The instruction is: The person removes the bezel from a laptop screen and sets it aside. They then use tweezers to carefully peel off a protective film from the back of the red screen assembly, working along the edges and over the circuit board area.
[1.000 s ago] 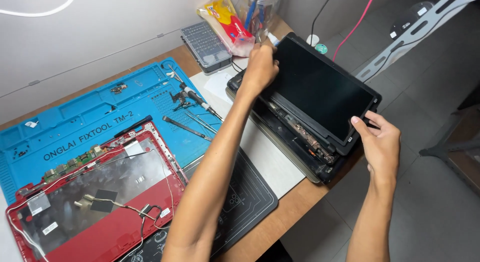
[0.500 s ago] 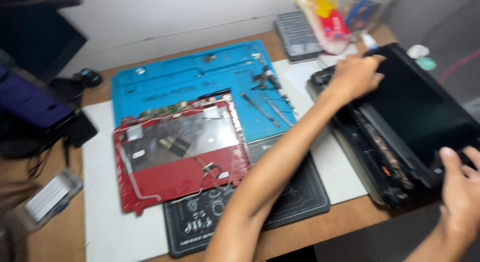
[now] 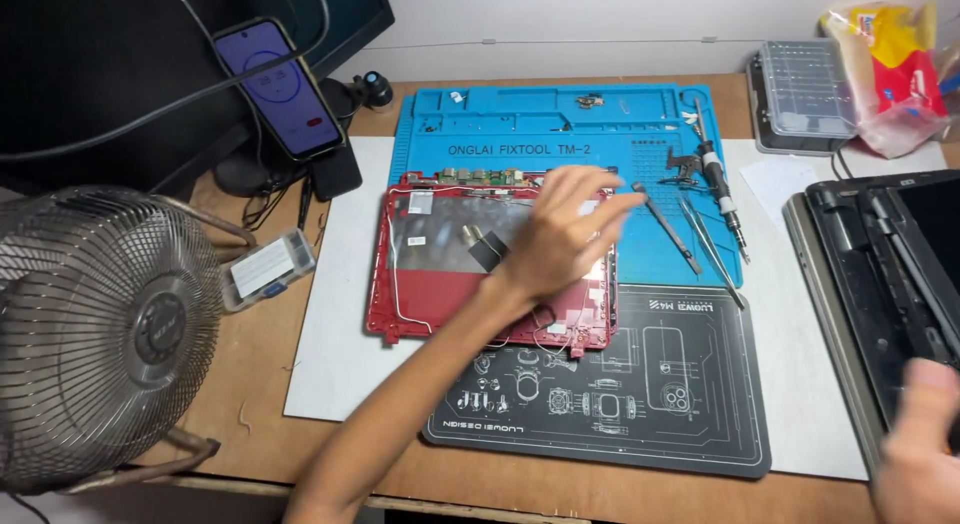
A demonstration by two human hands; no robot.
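Over the red laptop cover [image 3: 470, 264] my left hand [image 3: 560, 234] hovers, fingers spread, gripping nothing. My right hand [image 3: 915, 449] sits on the black laptop [image 3: 880, 274]; can't tell its grip.

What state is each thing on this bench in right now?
Red laptop cover: lying inside-up, wires exposed.
Black laptop base: opened up.
Phone: screen lit, propped up.
Fan: blades look still.
Left hand: open, over the cover.
Right hand: on the base.
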